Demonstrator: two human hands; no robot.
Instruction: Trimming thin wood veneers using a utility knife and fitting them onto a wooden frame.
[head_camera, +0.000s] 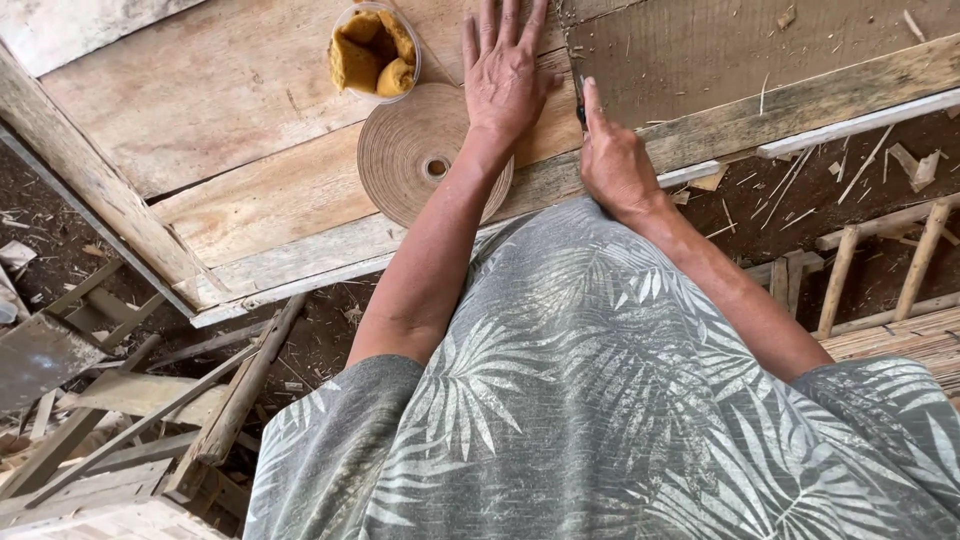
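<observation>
The right hand (612, 160) grips a small dark blade (580, 104) upright against the wooden workbench (230, 90); the left hand (503, 70) lies flat, fingers spread, just left. The blade looks light, stiff and sharp, best held by its handle end.

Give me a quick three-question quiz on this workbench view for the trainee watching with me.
1. True or false: the left hand lies flat, fingers spread, on the wooden boards.
2. What sits just beyond the flat roll of tan strip? A) a clear cup of yellow-brown paste; B) a hammer; C) a saw.
3. Fill in: the right hand holds a small dark ____ at the edge of the darker sheet.

Key:
1. True.
2. A.
3. Tool; its blade or tip is too small to identify further.
</observation>
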